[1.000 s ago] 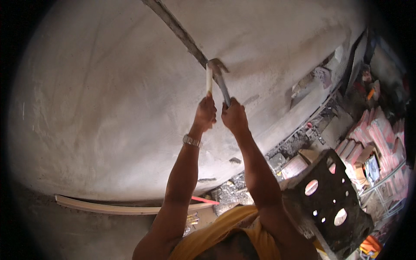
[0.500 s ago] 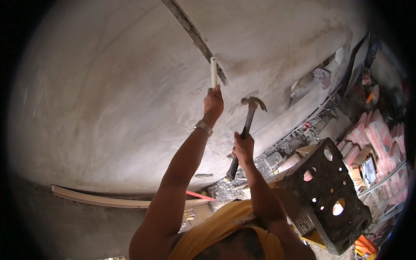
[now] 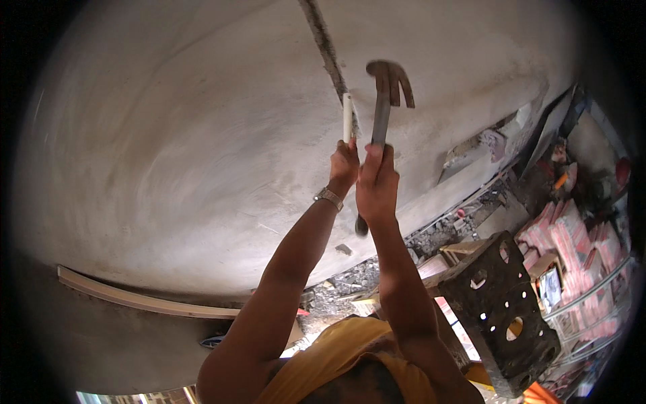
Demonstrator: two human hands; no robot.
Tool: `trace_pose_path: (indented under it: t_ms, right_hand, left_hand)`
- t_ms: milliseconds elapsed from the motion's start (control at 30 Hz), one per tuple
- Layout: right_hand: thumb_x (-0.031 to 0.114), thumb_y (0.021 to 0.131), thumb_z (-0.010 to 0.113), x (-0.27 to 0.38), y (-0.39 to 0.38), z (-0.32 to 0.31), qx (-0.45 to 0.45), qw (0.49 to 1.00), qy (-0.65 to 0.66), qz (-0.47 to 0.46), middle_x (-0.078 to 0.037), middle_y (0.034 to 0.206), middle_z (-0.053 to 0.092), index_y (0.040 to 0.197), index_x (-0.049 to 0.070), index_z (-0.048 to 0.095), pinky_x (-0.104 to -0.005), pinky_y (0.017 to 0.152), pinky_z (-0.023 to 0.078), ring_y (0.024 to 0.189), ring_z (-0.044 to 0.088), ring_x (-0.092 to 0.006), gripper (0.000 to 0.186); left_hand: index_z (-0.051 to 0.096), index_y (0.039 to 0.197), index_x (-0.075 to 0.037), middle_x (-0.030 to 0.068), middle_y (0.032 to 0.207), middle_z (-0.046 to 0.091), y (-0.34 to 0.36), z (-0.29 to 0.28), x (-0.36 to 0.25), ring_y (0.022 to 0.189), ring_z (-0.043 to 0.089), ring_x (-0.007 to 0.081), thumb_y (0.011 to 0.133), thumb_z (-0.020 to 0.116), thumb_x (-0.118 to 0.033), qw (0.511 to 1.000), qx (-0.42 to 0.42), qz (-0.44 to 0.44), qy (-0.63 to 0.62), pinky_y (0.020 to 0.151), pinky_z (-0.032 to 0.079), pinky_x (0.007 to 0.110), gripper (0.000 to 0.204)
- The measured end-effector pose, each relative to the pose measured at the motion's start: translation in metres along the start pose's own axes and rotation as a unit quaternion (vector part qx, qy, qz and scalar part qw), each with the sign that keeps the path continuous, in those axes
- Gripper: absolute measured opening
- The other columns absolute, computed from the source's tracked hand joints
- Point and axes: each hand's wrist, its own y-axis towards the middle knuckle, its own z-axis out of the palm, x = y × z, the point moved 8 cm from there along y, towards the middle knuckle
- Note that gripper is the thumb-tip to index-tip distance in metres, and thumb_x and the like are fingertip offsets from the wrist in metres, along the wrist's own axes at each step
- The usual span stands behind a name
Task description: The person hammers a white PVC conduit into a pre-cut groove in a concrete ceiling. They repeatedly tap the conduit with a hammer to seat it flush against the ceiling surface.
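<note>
Low on the pale plastered wall (image 3: 222, 148), my left hand (image 3: 344, 168) is closed round a slim white rod-like piece (image 3: 347, 118) with a small dark spot near its upper end. The piece lies over the lower end of a narrow rough groove (image 3: 325, 47) cut in the plaster. Just right of it, my right hand (image 3: 377, 185) grips a claw hammer (image 3: 381, 124) by its dark handle. The hammer's head is raised above the white piece's top and apart from it, claw pointing right. The lower end of the white piece is hidden in my left fist.
A dark board with round holes (image 3: 501, 310) stands close by my right arm. Broken rubble (image 3: 431, 239) lies along the wall's foot. Pink-striped packs (image 3: 572, 236) are stacked at the right. A long pale strip (image 3: 148, 299) runs along the lower left. The wall has a rectangular recess (image 3: 464, 151).
My right hand has lifted the hammer up the wall and closer to my left hand. My left hand keeps its hold on the white piece at the groove's end. The view has shifted slightly.
</note>
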Motion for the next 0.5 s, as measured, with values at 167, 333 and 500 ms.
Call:
trace_pose_path:
  t_ms: [167, 333, 500]
  right_hand:
    - [0.043, 0.102, 0.037, -0.051, 0.049, 0.025, 0.1, 0.949, -0.282, 0.101, -0.025, 0.079, 0.065, 0.1, -0.003, 0.053, -0.0452, 0.065, 0.053, 0.077, 0.068, -0.039, 0.048]
    - [0.057, 0.098, 0.035, -0.119, -0.008, 0.002, 0.097, 0.96, -0.222, 0.142, -0.029, 0.077, 0.064, 0.094, 0.0, 0.055, -0.0516, 0.062, 0.051, 0.068, 0.065, -0.0445, 0.061]
    - [0.039, 0.097, 0.053, -0.108, -0.05, -0.003, 0.068, 0.973, -0.075, 0.206, -0.009, 0.057, 0.052, 0.091, 0.002, 0.048, -0.0344, 0.037, 0.041, 0.039, 0.052, -0.0195, 0.038]
  left_hand:
    - [0.048, 0.101, -0.001, 0.0287, 0.093, 0.065, -0.006, 0.032, 0.004, 0.092, 0.064, 0.0448, 0.093, 0.055, -0.036, 0.989, 0.143, 0.043, -0.003, 0.07, 0.051, 0.051, 0.037]
    - [0.053, 0.12, -0.005, 0.0269, 0.106, 0.059, -0.12, 0.058, 0.118, 0.092, 0.063, 0.0454, 0.095, 0.041, -0.016, 0.916, 0.281, 0.04, 0.283, 0.078, 0.051, 0.053, 0.03]
    - [0.041, 0.133, -0.008, 0.0266, 0.105, 0.057, -0.2, 0.034, 0.178, 0.086, 0.061, 0.0478, 0.095, 0.041, -0.016, 0.919, 0.302, 0.065, 0.244, 0.075, 0.051, 0.055, 0.038]
